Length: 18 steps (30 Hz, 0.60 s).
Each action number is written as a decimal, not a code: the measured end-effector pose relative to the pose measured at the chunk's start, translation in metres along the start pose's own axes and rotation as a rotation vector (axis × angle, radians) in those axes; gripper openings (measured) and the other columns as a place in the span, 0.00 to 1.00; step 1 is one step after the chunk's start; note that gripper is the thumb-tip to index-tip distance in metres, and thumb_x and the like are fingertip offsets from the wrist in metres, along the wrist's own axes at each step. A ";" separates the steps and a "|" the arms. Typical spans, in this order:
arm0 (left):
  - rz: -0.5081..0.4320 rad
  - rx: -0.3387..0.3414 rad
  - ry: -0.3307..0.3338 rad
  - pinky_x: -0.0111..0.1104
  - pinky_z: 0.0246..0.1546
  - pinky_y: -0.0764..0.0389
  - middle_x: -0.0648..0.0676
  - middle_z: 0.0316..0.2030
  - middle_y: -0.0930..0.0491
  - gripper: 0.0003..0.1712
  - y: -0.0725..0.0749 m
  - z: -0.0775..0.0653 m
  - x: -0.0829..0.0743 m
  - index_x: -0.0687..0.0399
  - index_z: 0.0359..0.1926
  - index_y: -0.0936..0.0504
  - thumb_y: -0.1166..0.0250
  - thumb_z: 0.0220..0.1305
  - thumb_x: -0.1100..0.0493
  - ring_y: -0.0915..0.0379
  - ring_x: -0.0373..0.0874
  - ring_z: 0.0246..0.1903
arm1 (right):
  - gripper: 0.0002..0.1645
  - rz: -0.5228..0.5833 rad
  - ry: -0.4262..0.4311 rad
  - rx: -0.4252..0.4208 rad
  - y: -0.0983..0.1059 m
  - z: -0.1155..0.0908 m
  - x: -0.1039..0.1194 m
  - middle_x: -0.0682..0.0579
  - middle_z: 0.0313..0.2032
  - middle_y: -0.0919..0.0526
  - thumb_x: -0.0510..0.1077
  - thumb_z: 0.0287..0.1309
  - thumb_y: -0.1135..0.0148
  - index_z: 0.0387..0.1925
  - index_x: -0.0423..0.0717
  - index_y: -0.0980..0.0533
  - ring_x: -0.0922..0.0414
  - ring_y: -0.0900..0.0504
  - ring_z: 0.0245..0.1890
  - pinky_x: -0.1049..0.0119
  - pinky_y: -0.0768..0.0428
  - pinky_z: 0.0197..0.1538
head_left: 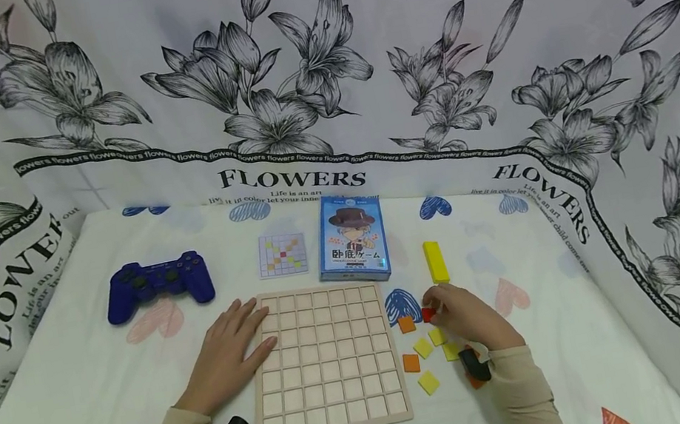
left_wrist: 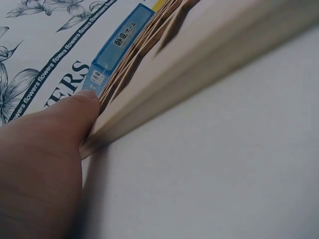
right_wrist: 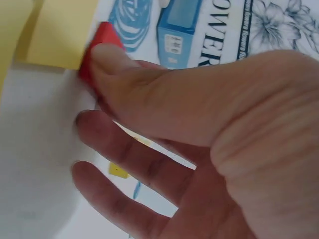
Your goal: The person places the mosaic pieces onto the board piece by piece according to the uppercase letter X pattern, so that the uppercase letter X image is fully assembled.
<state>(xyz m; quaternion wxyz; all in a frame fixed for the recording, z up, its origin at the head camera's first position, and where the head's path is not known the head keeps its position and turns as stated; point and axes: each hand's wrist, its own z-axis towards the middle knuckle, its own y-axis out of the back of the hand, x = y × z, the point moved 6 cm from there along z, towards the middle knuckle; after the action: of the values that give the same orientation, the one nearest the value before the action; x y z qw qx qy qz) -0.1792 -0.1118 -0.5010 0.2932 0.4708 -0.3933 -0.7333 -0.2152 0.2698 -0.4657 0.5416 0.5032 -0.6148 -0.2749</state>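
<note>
A wooden grid board (head_left: 329, 373) with rows of square cells lies flat in the middle. My left hand (head_left: 229, 354) rests at its left side, fingers spread over the rim; in the left wrist view the thumb (left_wrist: 75, 112) lies against the board's edge. Right of the board, my right hand (head_left: 468, 314) pinches a red square tile (right_wrist: 102, 52) between thumb and finger, the other fingers loosely apart. Around that hand lie yellow tiles (head_left: 428, 382) and orange tiles (head_left: 411, 363). Some tiles are partly hidden under the right hand and wrist.
A blue game box (head_left: 351, 240) stands behind the board, beside a small patterned card (head_left: 282, 255). A game controller (head_left: 158, 286) lies at the back left. Beyond my right hand is a yellow bar (head_left: 435, 261). A patterned cloth wall (head_left: 314, 59) rises behind.
</note>
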 end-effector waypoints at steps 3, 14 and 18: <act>0.004 -0.002 0.003 0.56 0.67 0.47 0.58 0.69 0.38 0.35 0.000 0.000 0.001 0.50 0.67 0.32 0.44 0.66 0.38 0.51 0.59 0.71 | 0.14 -0.005 0.002 -0.004 -0.002 0.003 -0.001 0.58 0.37 0.22 0.39 0.55 0.32 0.43 0.53 0.22 0.57 0.25 0.39 0.60 0.20 0.51; -0.004 0.007 -0.002 0.55 0.68 0.48 0.58 0.70 0.39 0.35 0.001 0.000 0.002 0.50 0.68 0.32 0.45 0.66 0.37 0.53 0.59 0.71 | 0.15 -0.033 0.001 0.021 0.000 -0.002 0.003 0.58 0.39 0.23 0.35 0.55 0.34 0.44 0.52 0.21 0.57 0.26 0.38 0.60 0.20 0.50; -0.011 0.015 -0.003 0.54 0.69 0.49 0.57 0.70 0.40 0.35 0.000 0.000 0.002 0.49 0.68 0.33 0.45 0.67 0.37 0.53 0.58 0.72 | 0.15 -0.024 -0.018 0.009 0.002 -0.001 0.005 0.57 0.39 0.22 0.37 0.55 0.33 0.45 0.50 0.23 0.56 0.26 0.38 0.60 0.19 0.49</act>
<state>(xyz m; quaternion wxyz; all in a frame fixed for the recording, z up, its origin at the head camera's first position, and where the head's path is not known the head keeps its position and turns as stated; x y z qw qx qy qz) -0.1799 -0.1130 -0.5017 0.2849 0.4739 -0.3966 -0.7327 -0.2141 0.2662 -0.4615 0.5303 0.5103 -0.6148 -0.2834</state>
